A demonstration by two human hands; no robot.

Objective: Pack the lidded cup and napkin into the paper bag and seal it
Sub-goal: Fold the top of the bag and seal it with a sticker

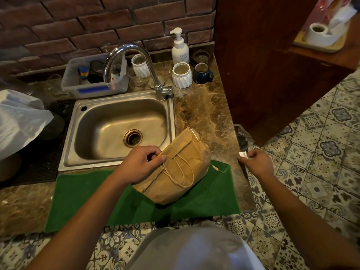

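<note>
We are nearly finishing: our left hand (139, 165) is pinching the paper bag (176, 168) folded shut on the green mat (97, 199), right hand (255, 162) pinching a small white sticker (243, 154) (seal pending, contents hidden).

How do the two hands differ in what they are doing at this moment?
The left hand rests against the folded paper bag over the green mat, fingers at its twine handles; the right hand is off to the side past the counter edge, apart from the bag. The left grips brown paper; the right pinches only a small white piece, perhaps a sticker. Both are bare and curled in a pinch.
</note>
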